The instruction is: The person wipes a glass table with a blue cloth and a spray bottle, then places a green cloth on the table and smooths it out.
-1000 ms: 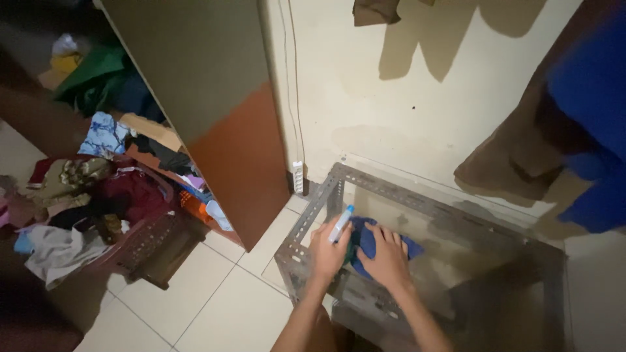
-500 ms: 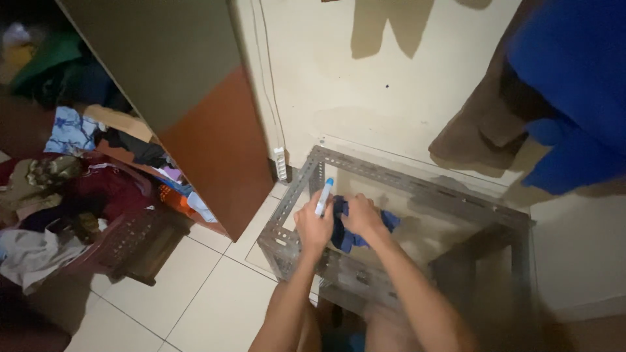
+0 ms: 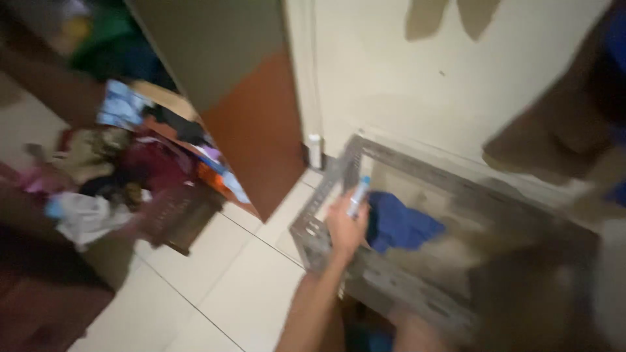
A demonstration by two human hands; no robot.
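The view is blurred by motion. My left hand (image 3: 344, 228) grips a small white spray bottle with a blue cap (image 3: 358, 195) above the near left corner of a glass-topped table with a grey perforated metal frame (image 3: 312, 229). A blue cloth (image 3: 401, 225) lies bunched on the glass just right of that hand. My right hand is not visible; only a bare forearm shows at the bottom edge.
A brown and olive cupboard door (image 3: 244, 124) stands open to the left. Behind it a heap of mixed clothes (image 3: 124, 169) spills over a dark basket (image 3: 176, 218). Cream wall behind the table, brown and blue garments (image 3: 574, 124) hanging at right, pale floor tiles (image 3: 215, 287).
My right hand has lifted off the blue cloth and left the view. The cloth now lies spread on the glass. The camera has swung, blurring the picture.
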